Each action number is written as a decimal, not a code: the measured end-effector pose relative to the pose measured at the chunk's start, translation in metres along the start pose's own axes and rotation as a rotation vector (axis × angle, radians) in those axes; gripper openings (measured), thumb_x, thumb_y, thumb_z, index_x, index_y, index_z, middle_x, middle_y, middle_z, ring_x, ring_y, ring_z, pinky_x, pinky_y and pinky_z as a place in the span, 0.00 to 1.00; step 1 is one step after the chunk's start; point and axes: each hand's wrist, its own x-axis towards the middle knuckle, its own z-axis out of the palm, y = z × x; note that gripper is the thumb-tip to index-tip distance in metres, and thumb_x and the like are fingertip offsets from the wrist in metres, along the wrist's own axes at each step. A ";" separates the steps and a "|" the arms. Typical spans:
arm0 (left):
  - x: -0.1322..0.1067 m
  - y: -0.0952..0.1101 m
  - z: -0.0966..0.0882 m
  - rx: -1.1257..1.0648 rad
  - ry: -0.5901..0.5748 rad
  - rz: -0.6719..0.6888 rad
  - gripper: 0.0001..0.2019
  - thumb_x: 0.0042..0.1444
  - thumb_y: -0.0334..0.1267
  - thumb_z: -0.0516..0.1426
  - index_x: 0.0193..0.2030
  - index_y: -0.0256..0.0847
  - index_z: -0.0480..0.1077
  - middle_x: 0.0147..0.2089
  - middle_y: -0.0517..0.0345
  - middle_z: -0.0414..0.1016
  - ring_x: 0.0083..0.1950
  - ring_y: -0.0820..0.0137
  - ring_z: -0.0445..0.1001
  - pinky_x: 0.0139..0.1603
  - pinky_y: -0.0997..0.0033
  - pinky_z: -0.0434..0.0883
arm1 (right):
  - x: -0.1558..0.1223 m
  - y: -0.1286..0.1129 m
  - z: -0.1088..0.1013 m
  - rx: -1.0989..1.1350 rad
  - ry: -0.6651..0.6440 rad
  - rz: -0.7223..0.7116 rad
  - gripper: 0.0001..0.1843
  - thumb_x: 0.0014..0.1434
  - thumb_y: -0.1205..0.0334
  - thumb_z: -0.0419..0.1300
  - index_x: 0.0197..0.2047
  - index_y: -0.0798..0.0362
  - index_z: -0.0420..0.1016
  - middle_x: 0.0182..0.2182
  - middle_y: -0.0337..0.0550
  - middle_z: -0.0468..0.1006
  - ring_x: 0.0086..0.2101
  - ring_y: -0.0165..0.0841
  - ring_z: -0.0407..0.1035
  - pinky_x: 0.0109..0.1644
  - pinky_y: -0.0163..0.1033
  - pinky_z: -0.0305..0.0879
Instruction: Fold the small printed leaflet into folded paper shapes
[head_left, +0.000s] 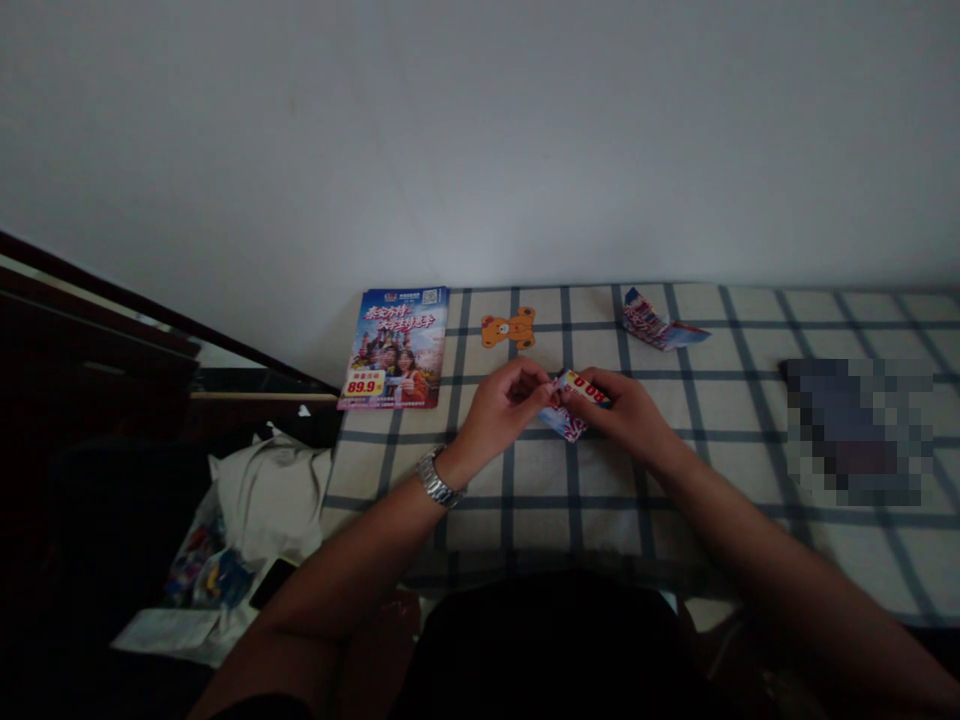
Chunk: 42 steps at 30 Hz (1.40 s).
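Between my two hands is a small folded flyer [568, 426], printed in blue, red and yellow, just above the checked cloth. My left hand [517, 395], with a metal watch on its wrist, pinches the flyer's near-left edge with thumb and fingertip. My right hand [619, 408] grips the other side, its fingers covering part of the print. Beyond my right hand, another folded flyer [656, 328] stands bent on the cloth. To the left lies a stack of flat flyers [395, 350] with a castle picture. A bear-shaped cutout [508, 328] lies between the stack and the bent flyer.
The checked cloth [720, 450] covers a long surface against a pale wall [525, 150]. A pixelated dark object [847, 430] lies at the right. Down at the left are a whitish bag [270, 490], plastic-wrapped items and dark wooden boards [82, 400].
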 end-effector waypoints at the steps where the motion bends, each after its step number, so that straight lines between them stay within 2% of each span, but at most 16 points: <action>1: 0.000 0.000 0.001 0.001 -0.006 0.002 0.13 0.66 0.49 0.65 0.43 0.41 0.73 0.37 0.59 0.78 0.36 0.72 0.77 0.38 0.74 0.74 | 0.000 0.000 0.000 -0.006 0.008 -0.007 0.19 0.65 0.44 0.66 0.35 0.52 0.78 0.27 0.37 0.75 0.29 0.33 0.67 0.34 0.38 0.61; 8: -0.001 -0.001 0.002 0.003 -0.020 -0.026 0.12 0.65 0.47 0.65 0.42 0.41 0.72 0.36 0.59 0.76 0.36 0.72 0.76 0.37 0.74 0.74 | 0.000 0.001 0.000 -0.048 0.009 -0.018 0.20 0.64 0.43 0.66 0.32 0.51 0.75 0.24 0.36 0.73 0.27 0.31 0.64 0.30 0.36 0.58; 19: -0.003 -0.006 0.002 -0.012 -0.097 -0.024 0.12 0.68 0.49 0.63 0.46 0.42 0.75 0.36 0.59 0.81 0.35 0.71 0.80 0.36 0.73 0.76 | -0.002 0.002 0.001 -0.094 -0.043 -0.010 0.18 0.65 0.45 0.66 0.34 0.51 0.79 0.25 0.37 0.77 0.28 0.32 0.69 0.31 0.36 0.61; 23: -0.003 -0.004 0.001 -0.055 -0.087 -0.054 0.14 0.67 0.51 0.64 0.46 0.43 0.74 0.36 0.60 0.80 0.35 0.71 0.80 0.34 0.74 0.76 | -0.001 0.002 0.003 -0.023 -0.004 -0.032 0.16 0.63 0.46 0.69 0.43 0.50 0.80 0.33 0.40 0.83 0.35 0.37 0.76 0.38 0.38 0.70; 26: -0.003 0.000 0.000 -0.013 -0.044 -0.029 0.14 0.67 0.52 0.63 0.44 0.42 0.74 0.35 0.59 0.78 0.35 0.71 0.79 0.34 0.75 0.76 | -0.001 0.003 0.003 0.068 0.045 -0.028 0.22 0.59 0.45 0.73 0.49 0.49 0.78 0.41 0.43 0.85 0.40 0.39 0.79 0.42 0.40 0.74; 31: 0.000 0.002 0.000 0.003 0.037 0.027 0.14 0.68 0.51 0.63 0.42 0.41 0.73 0.35 0.60 0.76 0.34 0.73 0.76 0.34 0.76 0.75 | -0.001 0.007 0.003 0.030 -0.012 0.064 0.21 0.61 0.43 0.70 0.44 0.53 0.81 0.32 0.42 0.83 0.30 0.35 0.73 0.33 0.38 0.69; 36: 0.000 0.002 0.000 0.016 0.018 0.047 0.15 0.68 0.51 0.63 0.41 0.41 0.72 0.31 0.62 0.73 0.30 0.75 0.73 0.31 0.77 0.72 | -0.002 0.007 0.004 0.129 -0.039 0.093 0.23 0.61 0.43 0.69 0.46 0.55 0.83 0.34 0.43 0.84 0.31 0.35 0.73 0.34 0.38 0.69; 42: 0.000 0.004 0.000 0.006 0.008 0.051 0.13 0.68 0.49 0.64 0.41 0.41 0.73 0.34 0.61 0.75 0.32 0.74 0.75 0.33 0.77 0.73 | -0.002 0.005 0.003 0.104 -0.035 0.067 0.22 0.63 0.42 0.68 0.43 0.55 0.83 0.33 0.43 0.83 0.30 0.34 0.71 0.33 0.37 0.66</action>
